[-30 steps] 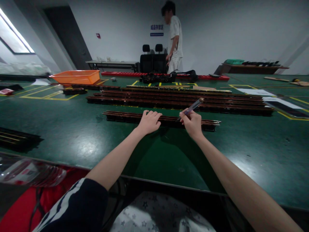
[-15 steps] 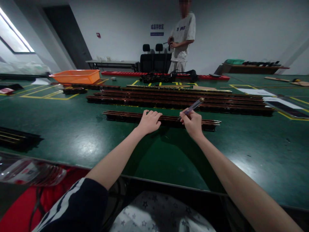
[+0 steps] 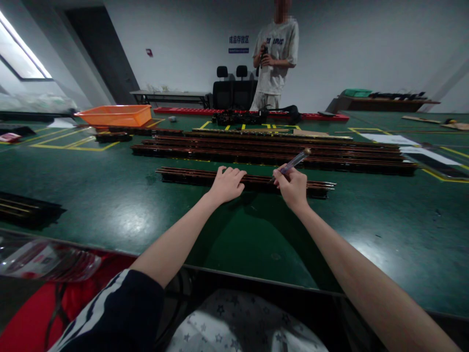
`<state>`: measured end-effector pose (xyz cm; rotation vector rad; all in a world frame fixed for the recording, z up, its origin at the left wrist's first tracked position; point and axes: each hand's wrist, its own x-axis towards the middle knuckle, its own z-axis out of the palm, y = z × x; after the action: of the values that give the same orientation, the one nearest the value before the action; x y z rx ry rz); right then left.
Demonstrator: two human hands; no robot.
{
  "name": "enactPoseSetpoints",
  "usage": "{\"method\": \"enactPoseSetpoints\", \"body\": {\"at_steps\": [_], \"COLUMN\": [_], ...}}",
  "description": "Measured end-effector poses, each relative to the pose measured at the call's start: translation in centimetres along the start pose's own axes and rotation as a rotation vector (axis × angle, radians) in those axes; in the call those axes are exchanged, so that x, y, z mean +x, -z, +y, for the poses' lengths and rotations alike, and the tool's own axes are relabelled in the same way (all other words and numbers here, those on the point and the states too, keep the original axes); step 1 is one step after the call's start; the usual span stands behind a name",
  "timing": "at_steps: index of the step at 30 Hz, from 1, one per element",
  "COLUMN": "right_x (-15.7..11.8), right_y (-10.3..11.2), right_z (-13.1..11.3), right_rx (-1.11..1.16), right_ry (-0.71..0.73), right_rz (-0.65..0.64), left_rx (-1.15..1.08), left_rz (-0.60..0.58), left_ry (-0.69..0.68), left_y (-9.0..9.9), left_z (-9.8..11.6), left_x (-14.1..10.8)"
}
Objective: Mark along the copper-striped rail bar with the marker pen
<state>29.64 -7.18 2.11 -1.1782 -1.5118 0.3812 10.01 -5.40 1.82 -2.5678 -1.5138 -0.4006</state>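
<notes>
- Bottle (image 3: pixel 51 261), left: label too blurred to read.
- Left hand (image 3: pixel 226 187), half open, rests on a short bundle of strips (image 3: pixel 186 176) on the table (image 3: pixel 110 195); right hand (image 3: pixel 294 187) pinches a pen (image 3: pixel 298 158) over it, both unmoved.
- Longer stack of strips (image 3: pixel 208 148) just beyond.
- Orange tray (image 3: pixel 117 117), far left.
- Co-worker (image 3: pixel 274 73), side-on a second ago, now faces forward; shirt lettering partly readable.
- Wall sign (image 3: pixel 238 40): "成品存放区".

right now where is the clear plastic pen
The pen is right of centre in the head view, in the right hand, tip at the narrow dark bundle.
</notes>
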Motion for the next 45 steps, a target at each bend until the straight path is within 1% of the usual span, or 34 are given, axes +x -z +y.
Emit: {"method": "enactPoseSetpoints", "body": {"at_steps": [16,22,29,45], "right_x": [0.04,0.11,0.12,0.08], "right_y": [0.12,0.10,0.11,0.15], "right_z": [-0.18,0.03,0.01,-0.15], "right_rx": [-0.030,-0.092,-0.163,-0.191], "right_ry": [0.015,0.028,0.053,0.077], "right_rz": [0.022,0.013,0.046,0.043], "left_rx": [0.001,0.027,0.015,0.010], "left_rz": [0.011,0.023,0.018,0.008], "left_ry": [0.000,0.000,-0.003,-0.003], "left_y": [-0.02,-0.18,-0.16,-0.12], "left_z": [0.02,0.04,-0.07,-0.07], "left_x": [-0.04,-0.03,-0.02,-0.01]}}
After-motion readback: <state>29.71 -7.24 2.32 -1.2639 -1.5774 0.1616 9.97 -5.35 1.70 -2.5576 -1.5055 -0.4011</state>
